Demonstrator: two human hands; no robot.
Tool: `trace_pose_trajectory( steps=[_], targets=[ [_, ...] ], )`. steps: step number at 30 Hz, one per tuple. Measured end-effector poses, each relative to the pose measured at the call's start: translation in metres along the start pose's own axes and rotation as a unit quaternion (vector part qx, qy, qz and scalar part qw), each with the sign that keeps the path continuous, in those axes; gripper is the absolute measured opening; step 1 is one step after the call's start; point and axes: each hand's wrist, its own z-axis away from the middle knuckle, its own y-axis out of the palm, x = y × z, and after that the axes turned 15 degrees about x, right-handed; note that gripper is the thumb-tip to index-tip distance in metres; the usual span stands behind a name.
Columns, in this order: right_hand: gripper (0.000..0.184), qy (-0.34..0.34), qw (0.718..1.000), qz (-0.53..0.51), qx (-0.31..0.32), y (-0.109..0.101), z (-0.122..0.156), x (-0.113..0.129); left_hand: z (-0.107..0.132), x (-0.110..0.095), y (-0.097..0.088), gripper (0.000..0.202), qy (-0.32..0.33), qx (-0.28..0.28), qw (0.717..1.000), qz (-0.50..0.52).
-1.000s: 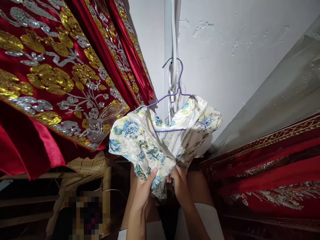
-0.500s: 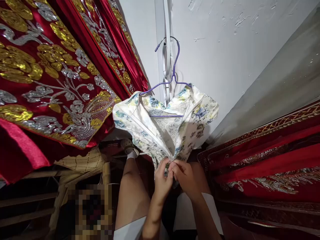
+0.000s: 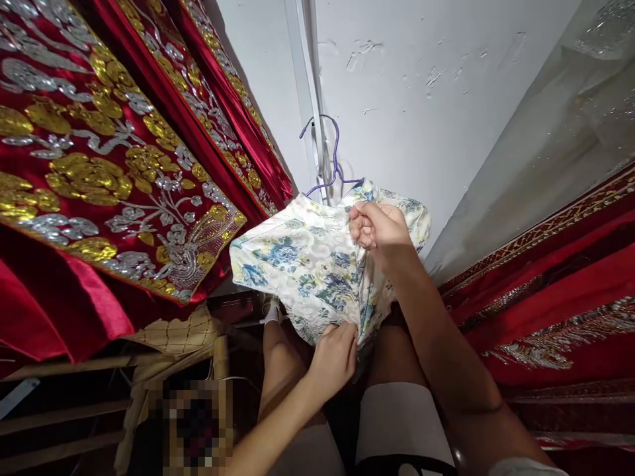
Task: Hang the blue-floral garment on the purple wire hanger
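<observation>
A cream garment with a blue and green flower print (image 3: 302, 258) hangs on a purple wire hanger (image 3: 333, 158), which is hooked on a white fitting on the wall. My left hand (image 3: 335, 357) is closed on the garment's lower edge. My right hand (image 3: 377, 228) is raised near the collar, its fingers pinched on the fabric along the closed back seam. Whatever small part the fingers hold is hidden.
Red satin garments with gold and silver embroidery (image 3: 99, 172) hang close on the left. More red embroidered cloth (image 3: 555, 297) lies on the right under a clear plastic cover (image 3: 560, 139). A white wall (image 3: 421, 86) is behind. My legs and a beige quilted cloth (image 3: 173, 330) are below.
My right hand has moved up from the bottom of the garment's opening to near the collar, and the open seam has closed behind it. My left hand stays at the lower edge.
</observation>
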Motion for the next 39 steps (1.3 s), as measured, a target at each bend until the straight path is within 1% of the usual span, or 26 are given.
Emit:
trace_pose_trajectory(
  steps=[1, 2, 3, 4, 5, 6, 7, 8, 9, 11, 13, 14, 16, 18, 20, 21, 22, 23, 24, 26, 28, 30, 32, 33, 35, 39],
  targets=[
    [0.022, -0.002, 1.0, 0.004, 0.005, 0.002, 0.001, 0.001, -0.001, 0.001, -0.011, 0.02, 0.008, 0.02, 1.0, -0.004],
    [0.022, -0.005, 1.0, 0.012, 0.015, 0.003, 0.003, 0.0, -0.002, 0.001, -0.024, 0.019, 0.02, 0.023, 1.0, 0.005],
    [0.021, -0.012, 0.999, 0.022, 0.027, 0.004, 0.007, -0.002, -0.004, 0.001, -0.04, 0.019, 0.035, 0.013, 0.999, 0.018],
    [0.021, -0.02, 0.998, 0.034, 0.039, 0.004, 0.012, -0.004, -0.007, 0.001, -0.059, 0.018, 0.048, -0.024, 0.998, 0.037],
    [0.021, -0.028, 0.997, 0.048, 0.05, 0.005, 0.017, -0.006, -0.011, -0.001, -0.078, 0.017, 0.061, -0.086, 0.993, 0.05],
    [0.021, -0.033, 0.996, 0.061, 0.058, 0.005, 0.022, -0.007, -0.016, -0.003, -0.098, 0.02, 0.069, -0.159, 0.984, 0.047],
    [0.021, -0.038, 0.995, 0.074, 0.063, 0.007, 0.025, -0.007, -0.022, -0.005, -0.118, 0.027, 0.075, -0.238, 0.968, 0.035],
    [0.021, -0.04, 0.993, 0.085, 0.067, 0.008, 0.027, -0.006, -0.03, -0.008, -0.136, 0.032, 0.08, -0.292, 0.953, 0.018],
    [0.021, -0.043, 0.992, 0.095, 0.071, 0.01, 0.028, -0.005, -0.038, -0.011, -0.152, 0.033, 0.085, -0.315, 0.945, 0.0],
    [0.02, -0.052, 0.99, 0.113, 0.073, 0.013, 0.025, -0.005, -0.054, -0.019, -0.176, 0.025, 0.105, -0.317, 0.942, -0.04],
    [0.02, -0.071, 0.987, 0.128, 0.059, 0.014, 0.021, -0.012, -0.066, -0.027, -0.189, 0.016, 0.119, -0.309, 0.941, -0.069],
    [0.021, -0.079, 0.987, 0.134, 0.05, 0.013, 0.019, -0.019, -0.07, -0.029, -0.193, 0.014, 0.122, -0.314, 0.938, -0.076],
    [0.025, -0.073, 0.984, 0.16, 0.031, 0.007, 0.018, -0.037, -0.07, -0.027, -0.199, 0.013, 0.122, -0.359, 0.923, -0.067],
    [0.028, -0.046, 0.977, 0.207, 0.024, -0.001, 0.025, -0.056, -0.063, -0.012, -0.207, 0.014, 0.108, -0.441, 0.891, -0.017],
    [0.03, -0.013, 0.971, 0.237, 0.034, -0.008, 0.039, -0.073, -0.051, 0.017, -0.216, 0.014, 0.072, -0.524, 0.842, 0.112],
    [0.031, 0.0, 0.972, 0.233, 0.041, -0.01, 0.048, -0.079, -0.045, 0.035, -0.217, 0.014, 0.051, -0.549, 0.81, 0.199],
    [0.031, 0.01, 0.975, 0.218, 0.049, -0.011, 0.058, -0.084, -0.039, 0.054, -0.216, 0.014, 0.019, -0.558, 0.769, 0.312],
    [0.031, 0.017, 0.979, 0.197, 0.051, -0.01, 0.067, -0.088, -0.034, 0.072, -0.21, 0.022, -0.01, -0.548, 0.755, 0.36],
    [0.03, 0.021, 0.983, 0.176, 0.046, -0.007, 0.077, -0.091, -0.031, 0.088, -0.2, 0.027, -0.031, -0.534, 0.75, 0.389],
    [0.029, 0.021, 0.99, 0.138, 0.017, 0.001, 0.093, -0.097, -0.029, 0.109, -0.167, 0.032, -0.068, -0.503, 0.745, 0.432],
    [0.028, 0.021, 0.994, 0.1, -0.027, 0.01, 0.108, -0.103, -0.033, 0.116, -0.124, 0.029, -0.102, -0.477, 0.732, 0.475],
    [0.029, 0.024, 0.995, 0.069, -0.063, 0.015, 0.121, -0.111, -0.039, 0.111, -0.081, 0.028, -0.129, -0.448, 0.727, 0.504],
    [0.031, 0.033, 0.995, 0.051, -0.082, 0.014, 0.132, -0.118, -0.044, 0.103, -0.049, 0.031, -0.143, -0.427, 0.734, 0.509],
    [0.031, 0.036, 0.994, 0.046, -0.088, 0.011, 0.137, -0.121, -0.046, 0.1, -0.038, 0.032, -0.147, -0.419, 0.742, 0.503],
    [0.033, 0.036, 0.995, 0.035, -0.092, 0.003, 0.145, -0.126, -0.046, 0.098, -0.03, 0.03, -0.157, -0.402, 0.763, 0.481],
    [0.036, 0.035, 0.995, 0.012, -0.095, -0.01, 0.15, -0.132, -0.039, 0.105, -0.04, 0.015, -0.177, -0.348, 0.822, 0.415]
  ],
)
